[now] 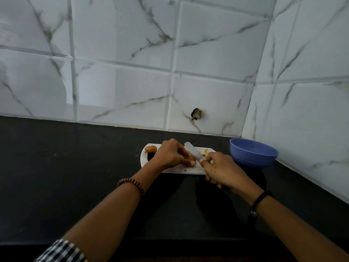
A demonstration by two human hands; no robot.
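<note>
Counts: one checked sleeve (60,251), one beaded bracelet (132,183), one cutting board (181,170), one orange-brown lump (150,148), two hands, one knife (192,151), one heap of pale slices (204,152), one black wristband (261,199), one blue bowl (253,154).
Countertop (75,167): black and polished, running into a corner of white marble-veined tiles (122,82).
Cutting board: white, flat on the countertop, just left of the blue bowl; a dark scrap (150,156) lies at its left end beside the orange-brown lump.
Left hand (170,155): fingers curled down, pinching a tan piece (191,157) against the cutting board.
Tan piece: mid-board, mostly hidden under the fingers; what food it is cannot be told.
Knife: pale whitish blade, slanting up and away to the left, its lower part just beside the tan piece; handle hidden.
Right hand (221,171): wrapped tight round the knife's handle, one finger stretched toward the blade's base.
Pale slices: yellowish, at the board's right end behind the right hand.
Blue bowl: upright in the corner.
Tile hole (196,114): one dark chipped gap above the board.
</note>
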